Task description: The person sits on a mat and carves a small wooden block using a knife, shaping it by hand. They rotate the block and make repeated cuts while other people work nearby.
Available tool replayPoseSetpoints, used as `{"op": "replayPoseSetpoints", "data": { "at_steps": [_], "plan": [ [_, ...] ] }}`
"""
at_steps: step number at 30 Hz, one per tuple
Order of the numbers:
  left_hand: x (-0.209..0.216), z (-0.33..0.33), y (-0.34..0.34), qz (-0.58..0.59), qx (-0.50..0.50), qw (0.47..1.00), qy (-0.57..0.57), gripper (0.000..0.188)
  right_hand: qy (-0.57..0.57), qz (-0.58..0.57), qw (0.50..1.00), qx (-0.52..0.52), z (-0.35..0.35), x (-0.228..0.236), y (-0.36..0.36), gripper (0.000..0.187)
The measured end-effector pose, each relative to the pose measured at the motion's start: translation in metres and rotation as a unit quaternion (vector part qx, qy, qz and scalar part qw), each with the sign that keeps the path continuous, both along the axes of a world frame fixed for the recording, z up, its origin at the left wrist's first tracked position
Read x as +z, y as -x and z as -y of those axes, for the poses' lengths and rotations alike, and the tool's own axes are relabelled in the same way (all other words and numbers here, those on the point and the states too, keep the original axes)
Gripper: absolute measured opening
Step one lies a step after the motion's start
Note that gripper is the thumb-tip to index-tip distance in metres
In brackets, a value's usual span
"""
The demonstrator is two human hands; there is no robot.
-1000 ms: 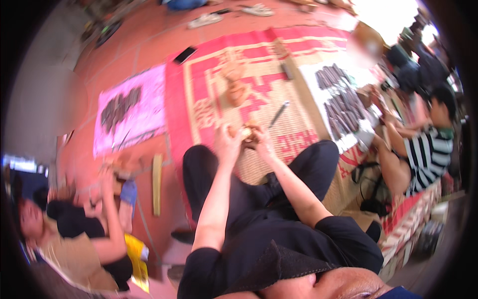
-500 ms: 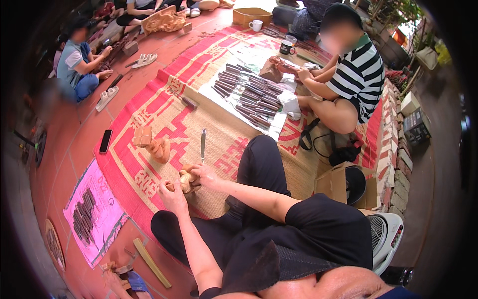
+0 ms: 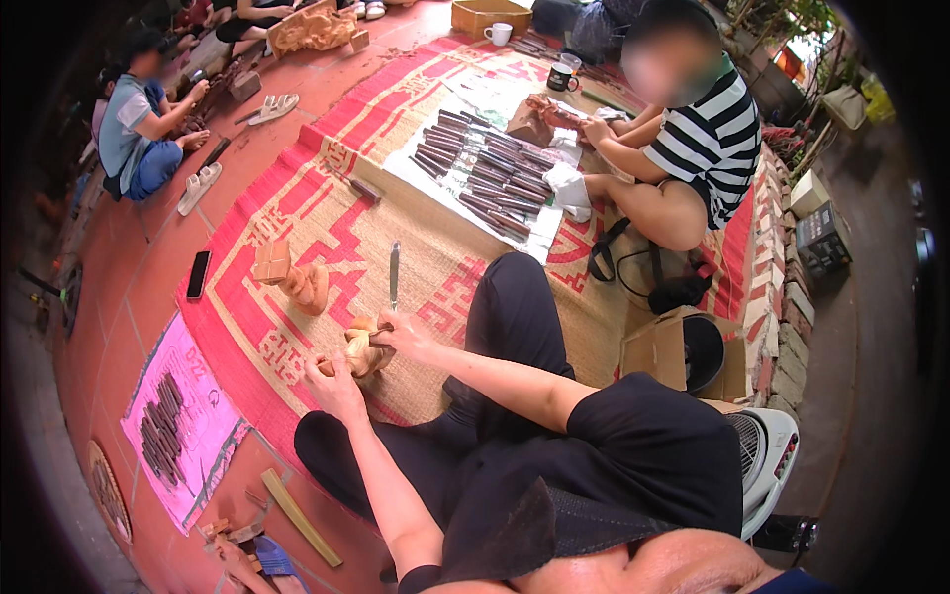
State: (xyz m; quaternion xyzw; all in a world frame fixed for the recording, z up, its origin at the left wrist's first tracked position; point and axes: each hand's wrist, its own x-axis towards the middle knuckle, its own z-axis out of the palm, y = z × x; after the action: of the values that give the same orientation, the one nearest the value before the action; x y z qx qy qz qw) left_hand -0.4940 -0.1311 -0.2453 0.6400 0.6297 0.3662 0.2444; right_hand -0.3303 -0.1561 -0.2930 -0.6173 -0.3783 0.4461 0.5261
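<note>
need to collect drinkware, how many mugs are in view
2: a white mug beside the wooden box near the top, and a black mug left of the person in stripes, with a clear glass just behind it. More may be hidden.

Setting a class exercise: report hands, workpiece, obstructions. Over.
Left hand holding pale carving; right hand at its right side. Possible clutter: carved figure, slim tool just beyond.

Left hand (image 3: 339, 389): left of frame centre, fingers curled in a grip; left forearm (image 3: 389, 478) slants toward lower edge. Right hand (image 3: 406, 335): slightly higher, fingers bent; right forearm (image 3: 495, 381) extends rightward.
</note>
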Motion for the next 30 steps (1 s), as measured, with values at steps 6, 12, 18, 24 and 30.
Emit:
{"op": "replayPoseSetpoints", "data": {
  "at_steps": [6,12,18,24,30],
  "plan": [
    [-0.005,-0.001,0.000,0.024,-0.014,1.000,0.015,0.044,0.065,-0.261,0.961,-0.067,0.003,-0.028,-0.006,0.015],
    [-0.001,-0.004,0.001,0.012,-0.024,1.000,0.008,0.042,0.087,-0.286,0.950,-0.084,0.010,-0.040,-0.022,0.016],
    [0.000,-0.006,-0.003,0.055,-0.035,0.998,0.007,0.052,0.080,-0.267,0.955,-0.106,0.009,-0.062,-0.031,0.012],
    [-0.004,-0.013,0.012,0.031,-0.064,0.997,0.016,0.058,0.076,-0.246,0.957,-0.131,0.017,-0.065,-0.029,0.014],
    [0.002,-0.004,0.020,0.019,-0.082,0.996,0.034,0.056,0.073,-0.313,0.941,-0.102,0.021,-0.039,-0.011,0.021]
  ]
}}
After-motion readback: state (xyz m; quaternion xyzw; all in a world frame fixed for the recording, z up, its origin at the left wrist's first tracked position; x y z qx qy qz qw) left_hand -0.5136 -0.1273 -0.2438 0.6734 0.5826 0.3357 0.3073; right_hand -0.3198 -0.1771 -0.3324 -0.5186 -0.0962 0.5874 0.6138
